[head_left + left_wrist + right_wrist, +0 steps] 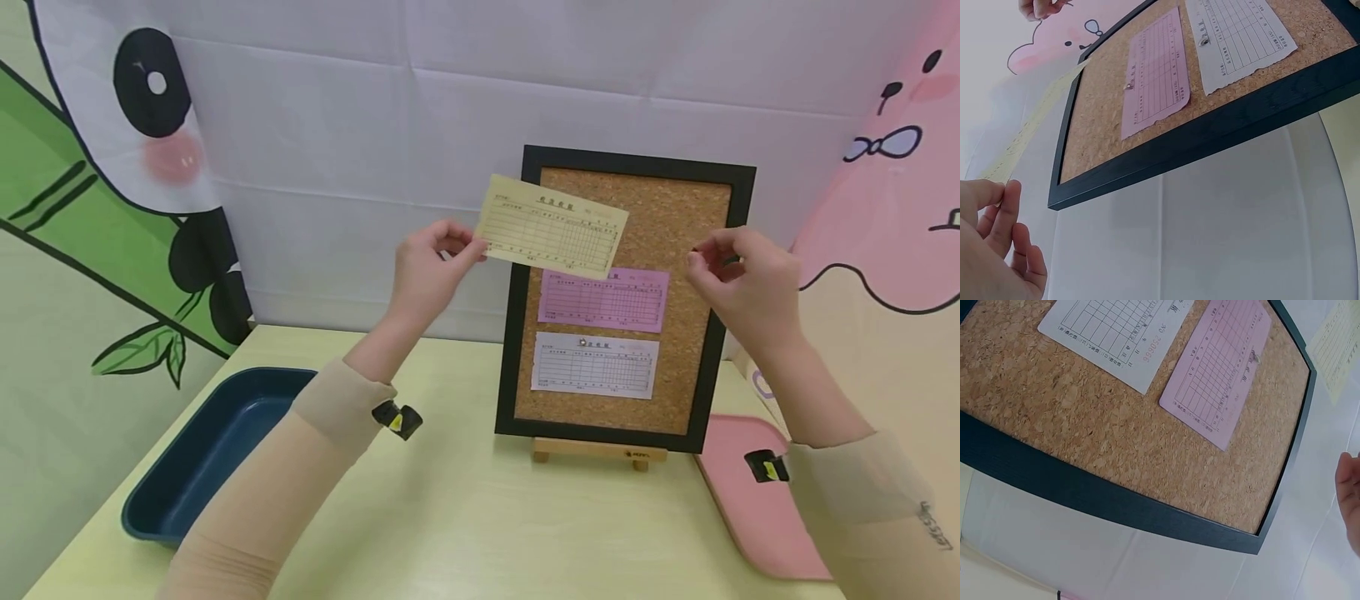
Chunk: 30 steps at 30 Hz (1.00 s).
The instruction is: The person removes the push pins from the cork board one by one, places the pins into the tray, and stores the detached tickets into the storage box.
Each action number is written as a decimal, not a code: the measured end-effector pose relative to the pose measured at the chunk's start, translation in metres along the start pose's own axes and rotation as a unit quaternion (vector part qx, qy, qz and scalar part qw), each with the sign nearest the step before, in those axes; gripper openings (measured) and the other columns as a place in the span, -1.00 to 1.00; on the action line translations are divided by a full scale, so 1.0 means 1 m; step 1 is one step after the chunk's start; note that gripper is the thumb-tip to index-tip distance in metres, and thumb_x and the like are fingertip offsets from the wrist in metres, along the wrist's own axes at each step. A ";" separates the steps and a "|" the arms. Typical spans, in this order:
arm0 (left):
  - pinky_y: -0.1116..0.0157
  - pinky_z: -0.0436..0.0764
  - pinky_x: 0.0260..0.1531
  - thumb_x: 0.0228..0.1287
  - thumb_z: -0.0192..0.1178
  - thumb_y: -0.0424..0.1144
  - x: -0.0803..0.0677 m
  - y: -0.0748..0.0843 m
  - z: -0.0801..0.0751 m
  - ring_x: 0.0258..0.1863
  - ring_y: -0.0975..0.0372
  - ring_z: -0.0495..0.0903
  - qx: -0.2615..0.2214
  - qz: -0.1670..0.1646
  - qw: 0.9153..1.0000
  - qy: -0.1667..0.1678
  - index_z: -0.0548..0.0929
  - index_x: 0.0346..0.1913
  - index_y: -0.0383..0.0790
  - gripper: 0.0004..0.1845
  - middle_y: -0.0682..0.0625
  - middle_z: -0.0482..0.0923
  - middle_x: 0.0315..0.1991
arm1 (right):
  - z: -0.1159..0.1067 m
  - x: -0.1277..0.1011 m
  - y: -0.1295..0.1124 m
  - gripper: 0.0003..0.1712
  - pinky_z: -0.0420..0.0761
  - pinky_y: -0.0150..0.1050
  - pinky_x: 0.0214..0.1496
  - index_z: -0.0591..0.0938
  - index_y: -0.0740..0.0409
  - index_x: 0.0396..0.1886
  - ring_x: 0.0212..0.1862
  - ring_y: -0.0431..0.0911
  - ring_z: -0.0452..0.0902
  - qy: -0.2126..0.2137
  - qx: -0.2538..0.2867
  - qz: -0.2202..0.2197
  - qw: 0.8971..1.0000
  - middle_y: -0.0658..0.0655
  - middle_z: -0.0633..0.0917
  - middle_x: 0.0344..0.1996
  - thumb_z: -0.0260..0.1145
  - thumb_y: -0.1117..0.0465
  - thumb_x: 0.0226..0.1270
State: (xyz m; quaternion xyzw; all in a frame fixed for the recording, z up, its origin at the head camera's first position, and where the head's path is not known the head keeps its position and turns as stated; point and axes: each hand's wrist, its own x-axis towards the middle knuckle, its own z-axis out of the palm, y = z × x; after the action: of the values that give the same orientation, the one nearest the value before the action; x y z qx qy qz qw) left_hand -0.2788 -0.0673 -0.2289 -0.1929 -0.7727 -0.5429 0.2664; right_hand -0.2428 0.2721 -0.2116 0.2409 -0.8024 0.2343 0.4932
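Note:
In the head view my left hand (437, 265) pinches the lower left corner of a yellow receipt slip (551, 225), printed with a grid. The slip tilts down to the right and overlaps the upper left of a black-framed corkboard (675, 217). My right hand (750, 271) is raised by the board's right edge, thumb and forefinger pinched at a tiny dark thing whose kind I cannot tell. A pink slip (602, 302) is fixed on the cork by a small pin (1127, 86). Below it hangs a white slip (595, 367), also with a pin (1204, 40).
The board leans upright on a small wooden stand (600, 451) on the pale table (450, 517). To the left lies a dark blue tray (150, 500), to the right a pink tray (772, 517). A cloth backdrop (337, 167) with cartoon animals hangs behind.

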 end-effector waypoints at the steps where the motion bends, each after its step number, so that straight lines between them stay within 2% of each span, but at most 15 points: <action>1: 0.37 0.32 -0.51 0.21 0.28 -0.14 -0.002 0.000 -0.003 -0.45 0.26 0.54 0.000 0.001 1.000 0.000 0.63 -0.34 -0.19 -0.83 -0.02 0.70 -0.46 | -0.002 -0.002 0.000 -0.90 0.33 -0.73 -0.29 0.62 0.39 -0.37 -0.41 -0.36 0.35 0.004 0.001 0.005 1.000 0.24 0.62 -0.52 0.31 0.44 0.07; 8: 0.39 0.33 -0.52 0.18 0.30 -0.10 -0.016 0.002 -0.025 -0.40 0.29 0.55 -0.003 -0.004 1.000 0.007 0.65 -0.33 -0.17 -0.81 -0.04 0.70 -0.45 | -0.017 -0.017 0.001 -0.92 0.36 -0.73 -0.27 0.61 0.41 -0.42 -0.40 -0.51 0.34 0.008 0.004 0.014 1.000 0.21 0.61 -0.54 0.31 0.47 0.04; 15: 0.40 0.36 -0.46 0.16 0.32 -0.08 -0.028 0.003 -0.048 -0.35 0.31 0.57 0.006 -0.007 1.000 0.025 0.67 -0.30 -0.19 -0.77 0.07 0.68 -0.47 | -0.031 -0.033 0.001 -0.91 0.39 -0.73 -0.25 0.60 0.44 -0.43 -0.40 -0.51 0.39 0.025 0.019 0.028 0.999 -0.27 0.51 -0.48 0.30 0.48 0.00; 17: 0.40 0.36 -0.44 0.16 0.32 -0.07 -0.031 0.002 -0.053 -0.35 0.31 0.57 0.009 -0.008 1.000 0.028 0.68 -0.30 -0.21 -0.76 0.08 0.68 -0.47 | -0.035 -0.038 0.002 -0.90 0.38 -0.73 -0.23 0.61 0.44 -0.42 -0.38 -0.52 0.39 0.025 0.017 0.032 0.999 -0.33 0.49 -0.45 0.31 0.48 0.00; 21: 0.38 0.35 -0.41 0.15 0.33 -0.05 -0.039 -0.001 -0.063 -0.35 0.30 0.57 0.018 -0.021 0.999 0.038 0.68 -0.29 -0.21 -0.73 0.12 0.69 -0.46 | -0.040 -0.049 0.004 -0.88 0.37 -0.74 -0.21 0.61 0.46 -0.41 -0.35 -0.54 0.39 0.023 0.010 0.036 0.999 -0.33 0.49 -0.43 0.32 0.50 -0.02; 27: 0.34 0.31 -0.46 0.15 0.29 0.06 -0.051 -0.004 -0.084 -0.33 0.20 0.52 0.047 -0.063 0.996 0.046 0.69 -0.21 -0.17 -0.65 0.16 0.68 -0.41 | -0.046 -0.063 0.009 -0.88 0.34 -0.76 -0.22 0.60 0.46 -0.41 -0.37 -0.56 0.34 0.005 -0.012 0.039 0.999 -0.26 0.49 -0.46 0.29 0.48 -0.02; 30: 0.34 0.31 -0.48 0.15 0.29 0.07 -0.058 -0.006 -0.094 -0.31 0.21 0.51 0.060 -0.075 0.994 0.050 0.69 -0.19 -0.17 -0.63 0.21 0.67 -0.41 | -0.052 -0.070 0.008 -0.89 0.33 -0.77 -0.22 0.59 0.46 -0.41 -0.38 -0.58 0.32 -0.006 -0.025 0.048 0.999 -0.33 0.46 -0.45 0.26 0.46 0.02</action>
State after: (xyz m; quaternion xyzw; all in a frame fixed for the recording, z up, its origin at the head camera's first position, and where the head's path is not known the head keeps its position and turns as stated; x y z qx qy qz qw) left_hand -0.2179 -0.1581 -0.2442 -0.0906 -0.8018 -0.5232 0.2741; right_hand -0.1848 0.3211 -0.2553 0.1910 -0.8217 0.2358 0.4823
